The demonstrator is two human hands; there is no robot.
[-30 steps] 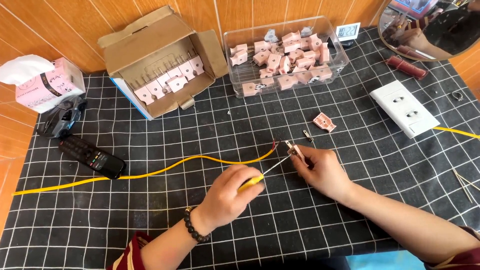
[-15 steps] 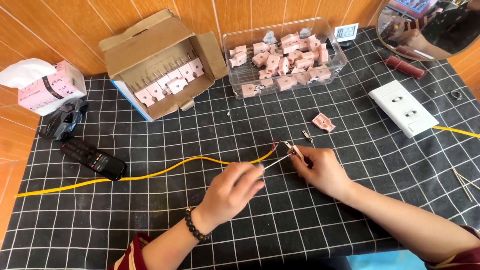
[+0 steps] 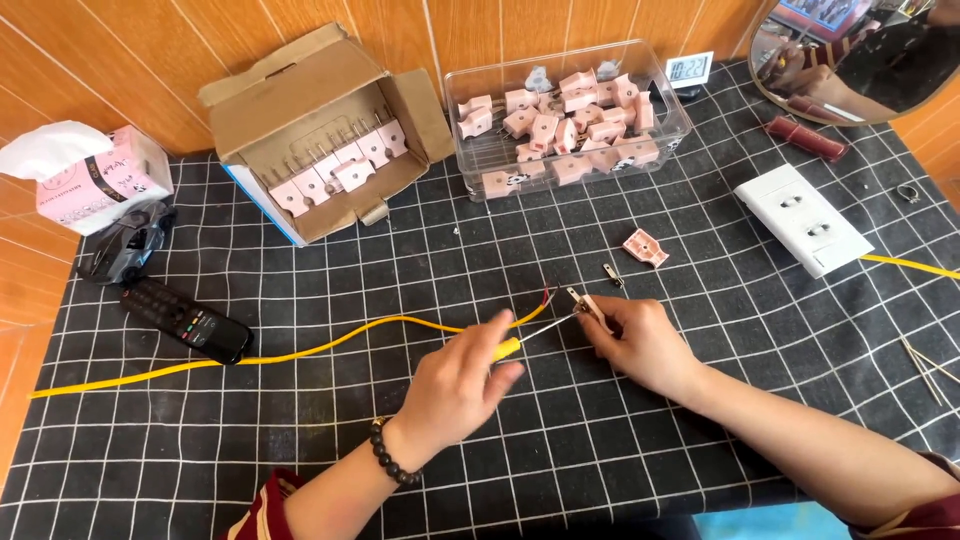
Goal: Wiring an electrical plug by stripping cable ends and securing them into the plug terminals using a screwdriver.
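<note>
My left hand (image 3: pixel 462 380) grips a small screwdriver with a yellow handle (image 3: pixel 505 348); its thin shaft runs up and right to a pink plug part (image 3: pixel 588 306). My right hand (image 3: pixel 640 340) pinches that part, with a metal prong sticking out at its top. A yellow cable (image 3: pixel 300 352) lies across the mat, and its stripped red and dark wire ends (image 3: pixel 544 298) reach the plug part. Just beyond, a loose pink plug half (image 3: pixel 645 247) and a small metal prong (image 3: pixel 612 275) lie on the mat.
At the back stand an open cardboard box (image 3: pixel 320 130) of pink plugs and a clear plastic tub (image 3: pixel 565 115) holding several more. A white wall socket (image 3: pixel 802 219), black remote (image 3: pixel 186 320), toy car (image 3: pixel 125 255), tissue box (image 3: pixel 95 180) and round mirror (image 3: pixel 860 55) surround the checked mat.
My left hand has turned on the screwdriver handle, fingers shifting around it. The right hand and the plug part stay in place.
</note>
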